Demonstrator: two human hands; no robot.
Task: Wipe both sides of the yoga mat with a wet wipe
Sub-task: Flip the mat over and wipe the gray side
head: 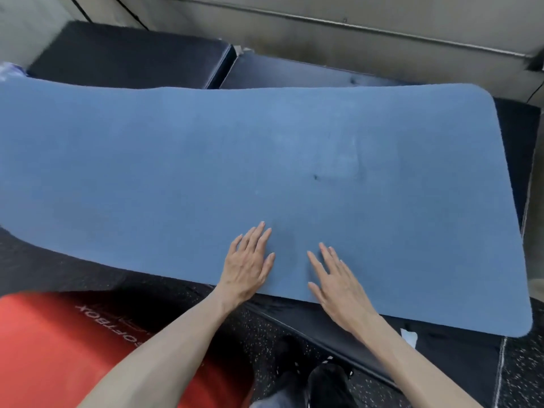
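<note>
Blue yoga mat [206, 160] lies unrolled flat across black padded blocks [129, 51], spanning frame from 9 to 3 o'clock. Left hand [248, 266] flat on mat near its 6 o'clock edge — fingers straight, slightly spread. Right hand [338, 287] just beside it, palm down, fingers splayed, holding nothing. Red soft box [59, 343] at 7 o'clock on speckled floor [518, 375]. Dark shoes [326, 384] at 6 o'clock.
</note>
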